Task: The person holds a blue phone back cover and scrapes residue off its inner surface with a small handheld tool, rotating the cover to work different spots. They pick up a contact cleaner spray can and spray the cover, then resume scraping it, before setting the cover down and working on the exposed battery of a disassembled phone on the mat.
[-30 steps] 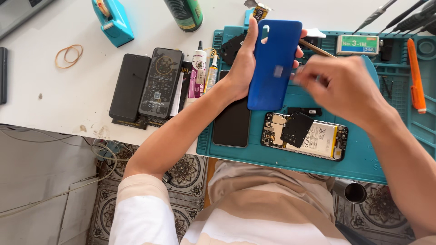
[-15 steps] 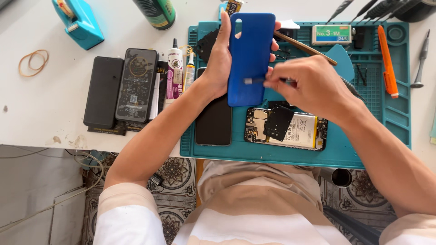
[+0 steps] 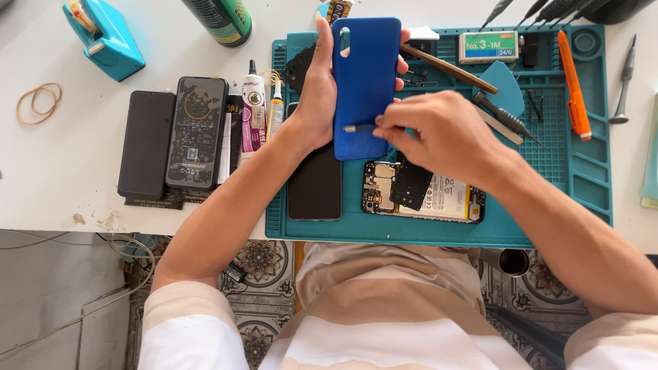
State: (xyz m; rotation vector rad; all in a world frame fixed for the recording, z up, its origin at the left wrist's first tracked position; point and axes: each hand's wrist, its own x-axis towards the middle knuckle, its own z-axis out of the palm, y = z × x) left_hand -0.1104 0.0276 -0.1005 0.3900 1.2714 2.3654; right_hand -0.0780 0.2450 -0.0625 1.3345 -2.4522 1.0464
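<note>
On a white table (image 3: 171, 62), a teal tape dispenser (image 3: 103, 38) and a loop of rubber bands (image 3: 39, 101) lie far left of the teal repair mat (image 3: 582, 185); nearer its left edge rest two dark phone panels (image 3: 171, 140) and small glue tubes (image 3: 259, 113). Over the mat's upper left part, the person's left hand (image 3: 317, 103) grips a blue phone back cover (image 3: 365, 85), held upright above the surface, while a dark phone (image 3: 314, 183) lies flat just below it. The right hand (image 3: 439, 133), fingers pinched, holds a slim grey tool (image 3: 360, 127) whose tip now touches the cover's lower face; half a second ago that tip sat slightly further right, so the work on the cover appears to be under way rather than finished. Below this hand an opened phone body (image 3: 439, 199) shows its battery and boards. Toward the mat's right side lie a brown stick (image 3: 449, 68), a blue pick (image 3: 504, 82), a small label box (image 3: 488, 46) and an orange pry tool (image 3: 572, 82).
</note>
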